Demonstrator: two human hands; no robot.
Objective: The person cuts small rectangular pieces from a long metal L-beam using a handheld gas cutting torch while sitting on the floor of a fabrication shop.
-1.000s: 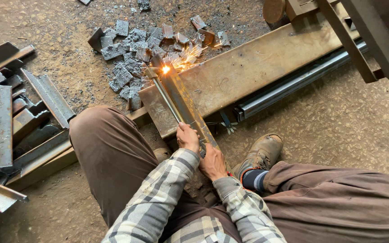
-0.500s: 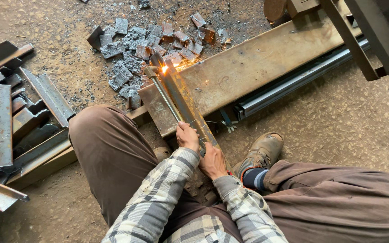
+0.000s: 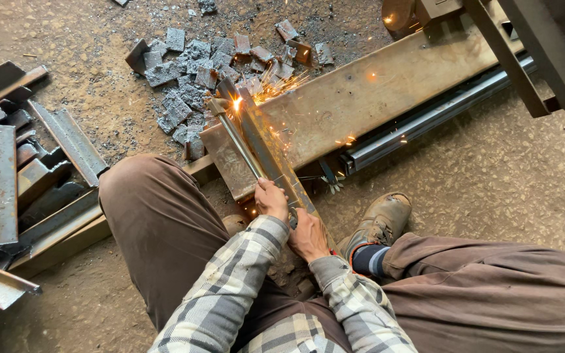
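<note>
I sit on the ground with my knees spread. My left hand (image 3: pixel 272 199) grips the near end of a long cutting torch (image 3: pixel 238 140), whose tip throws a bright flame and sparks (image 3: pixel 237 103) at the far end of a rusty angle-iron bar (image 3: pixel 271 151). My right hand (image 3: pixel 308 234) holds the torch handle just behind the left hand, close to my body. The bar lies across a wide flat steel beam (image 3: pixel 387 85) that runs from the middle to the upper right. Orange sparks scatter rightwards over the beam.
A heap of several small cut steel pieces (image 3: pixel 191 72) lies on the dirt beyond the flame. Stacked angle-iron lengths (image 3: pixel 14 176) lie at the left. A dark rail (image 3: pixel 426 121) runs beside the beam. My brown boot (image 3: pixel 380 219) rests near the beam's edge.
The flame stays at the same spot on the bar's far end. More sparks now spray to the right over the beam. Both hands have barely moved.
</note>
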